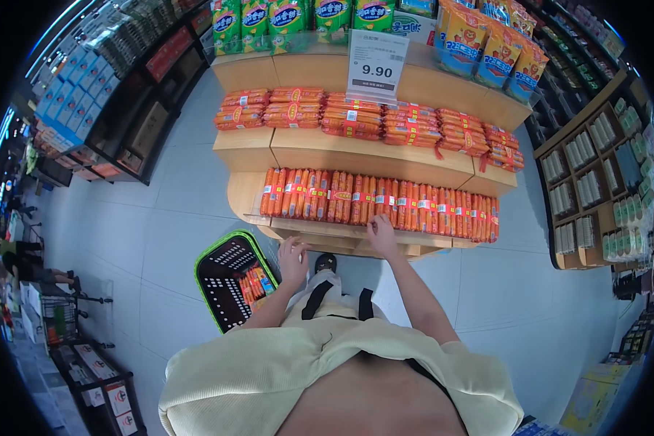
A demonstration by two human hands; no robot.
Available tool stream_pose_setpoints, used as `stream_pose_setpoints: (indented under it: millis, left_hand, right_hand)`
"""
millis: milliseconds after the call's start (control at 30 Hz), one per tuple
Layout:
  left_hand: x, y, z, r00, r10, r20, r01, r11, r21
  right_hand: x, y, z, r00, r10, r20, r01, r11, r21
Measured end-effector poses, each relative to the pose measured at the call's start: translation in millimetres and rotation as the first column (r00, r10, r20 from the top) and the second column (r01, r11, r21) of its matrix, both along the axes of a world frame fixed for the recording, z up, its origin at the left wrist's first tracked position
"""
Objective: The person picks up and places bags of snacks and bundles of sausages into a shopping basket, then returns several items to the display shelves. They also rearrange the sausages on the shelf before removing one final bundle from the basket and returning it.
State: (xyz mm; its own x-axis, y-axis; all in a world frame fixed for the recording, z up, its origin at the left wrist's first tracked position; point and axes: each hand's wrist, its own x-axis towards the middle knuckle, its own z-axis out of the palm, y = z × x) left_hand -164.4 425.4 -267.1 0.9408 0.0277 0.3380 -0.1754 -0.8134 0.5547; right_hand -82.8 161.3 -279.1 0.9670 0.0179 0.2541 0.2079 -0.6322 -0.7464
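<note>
Orange-red sausage packs (341, 198) stand upright in a row on the lowest wooden shelf. My right hand (381, 236) is at the front edge of this row, its fingertips against or just before the packs near the middle; it seems to hold nothing. Off the shelf's left front corner is my left hand (293, 260), empty, with its fingers apart and slightly bent. Below and left of it, a black basket (221, 270) with a green rim holds a few orange and red packs (255, 285). More sausage packs (352, 115) lie stacked on the step above.
A price sign (376, 67) reading 9.90 stands above the stacks. Green bags (287, 25) and yellow-blue bags (463, 40) fill the top. Shelving stands left and right (588, 174). At the far left are a person's legs (51, 276) and a cart (59, 320).
</note>
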Motion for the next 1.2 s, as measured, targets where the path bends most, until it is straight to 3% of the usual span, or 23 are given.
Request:
stream_pose_setpoints:
  millis: [100, 167, 267, 333, 367, 400, 467, 567, 667, 800, 833, 900, 933, 967, 1000, 1033, 1067, 1100, 1200]
  left_hand:
    - [-46, -2, -2, 0.997, 0.032, -0.073, -0.035, 0.999, -0.039]
    - [-79, 7, -10, 0.99, 0.018, -0.138, -0.025, 0.999, -0.045]
    - [-136, 21, -23, 0.974, 0.035, -0.222, -0.057, 0.994, -0.094]
    - [-170, 36, -23, 0.885, 0.142, -0.443, -0.196, 0.978, -0.077]
    - [-188, 45, -35, 0.835, 0.246, -0.492, -0.351, 0.927, -0.131]
    - [-205, 54, -37, 0.835, 0.256, -0.487, -0.36, 0.924, -0.132]
    - [-233, 69, -41, 0.582, 0.462, -0.669, -0.619, 0.785, 0.003]
    - [-272, 84, -44, 0.517, 0.46, -0.722, -0.63, 0.776, 0.044]
    - [-310, 95, -55, 0.531, 0.391, -0.751, -0.582, 0.813, 0.012]
    - [-354, 122, -92, 0.602, 0.185, -0.777, -0.505, 0.842, -0.191]
    - [-369, 127, -93, 0.602, 0.184, -0.777, -0.532, 0.818, -0.219]
    - [-380, 146, -92, 0.605, 0.193, -0.773, -0.555, 0.798, -0.235]
    - [-393, 153, -91, 0.593, 0.193, -0.782, -0.561, 0.796, -0.229]
    - [-401, 162, -85, 0.591, 0.174, -0.787, -0.566, 0.785, -0.252]
    - [-409, 170, -83, 0.578, 0.151, -0.802, -0.575, 0.772, -0.269]
    - [-418, 179, -87, 0.574, 0.151, -0.805, -0.588, 0.76, -0.278]
    - [-423, 187, -95, 0.572, 0.152, -0.806, -0.599, 0.749, -0.283]
    - [-426, 196, -102, 0.562, 0.136, -0.816, -0.613, 0.731, -0.299]
    - [-417, 221, -106, 0.59, 0.042, -0.806, -0.555, 0.746, -0.367]
  right_hand:
    - [-1, -12, 2, 0.984, 0.144, -0.101, -0.134, 0.986, 0.101]
    - [-11, -12, 2, 0.979, 0.158, 0.129, -0.153, 0.987, -0.046]
    - [-22, -4, 4, 0.988, 0.113, 0.105, -0.101, 0.988, -0.118]
    - [-27, 1, 2, 0.989, 0.108, 0.1, -0.091, 0.983, -0.162]
    - [-26, 2, 1, 0.991, 0.081, 0.104, -0.057, 0.975, -0.213]
    - [-25, 2, 0, 0.99, 0.091, 0.109, -0.067, 0.975, -0.212]
    - [-22, 0, 0, 0.994, 0.104, 0.018, -0.095, 0.959, -0.266]
    - [-26, -2, 5, 0.988, 0.155, -0.021, -0.153, 0.93, -0.334]
    - [-44, 5, 7, 0.99, 0.138, 0.014, -0.122, 0.91, -0.396]
    - [-117, 29, -3, 1.0, -0.02, -0.015, 0.008, 0.835, -0.55]
    - [-144, 33, -24, 0.986, -0.096, -0.135, 0.014, 0.862, -0.507]
    - [-200, 41, -75, 0.858, -0.233, -0.458, 0.015, 0.902, -0.432]
    - [-232, 37, -116, 0.796, -0.209, -0.569, -0.116, 0.868, -0.482]
    - [-265, 40, -145, 0.639, -0.251, -0.727, -0.2, 0.858, -0.473]
    - [-307, 35, -162, 0.483, -0.122, -0.867, -0.37, 0.869, -0.328]
    - [-346, 35, -163, 0.368, -0.008, -0.93, -0.516, 0.83, -0.211]
    - [-378, 45, -135, 0.192, -0.068, -0.979, -0.609, 0.774, -0.173]
    - [-402, 48, -124, 0.147, -0.069, -0.987, -0.648, 0.747, -0.149]
    - [-445, 48, -142, 0.195, -0.02, -0.981, -0.628, 0.765, -0.14]
